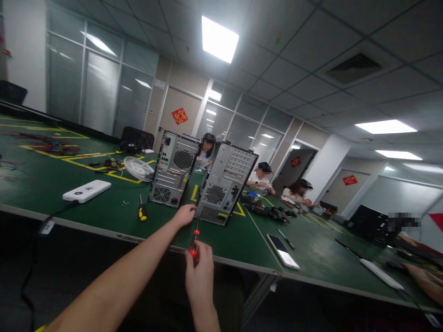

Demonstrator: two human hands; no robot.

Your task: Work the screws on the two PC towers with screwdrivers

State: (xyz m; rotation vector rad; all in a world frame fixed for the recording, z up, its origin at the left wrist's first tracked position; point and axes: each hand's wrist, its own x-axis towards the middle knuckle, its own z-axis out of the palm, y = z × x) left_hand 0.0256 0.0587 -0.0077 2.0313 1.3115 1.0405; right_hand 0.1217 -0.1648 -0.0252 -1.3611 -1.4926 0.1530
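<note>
The person's right hand (201, 267) holds a red-and-black screwdriver (194, 243) near the front edge of the green table (235, 244). The thumb and fingers are closed around the lower part of the handle, so the handle's upper part stands out beyond the fingertips, tilted slightly. The thin shaft points away from the person, toward the lower left corner of a computer case (225, 182); whether the tip touches the case or a screw is too small to tell.

The left hand (186, 215) is just beyond the screwdriver and to its left, with its fingers curled in at the same lower corner of the case. The fingertips lie at the case's edge, close to the shaft's end; whether they grip the metal, press on it or pinch something small cannot be told.

The case stands upright on the table, its panel of slots and ports toward the person. A second computer case (173, 168) stands upright to its left. In front of that one lies a yellow-and-black screwdriver (142, 210), with a few small pieces (124, 203) beside it. A phone (283, 252) lies right of the hands.
</note>
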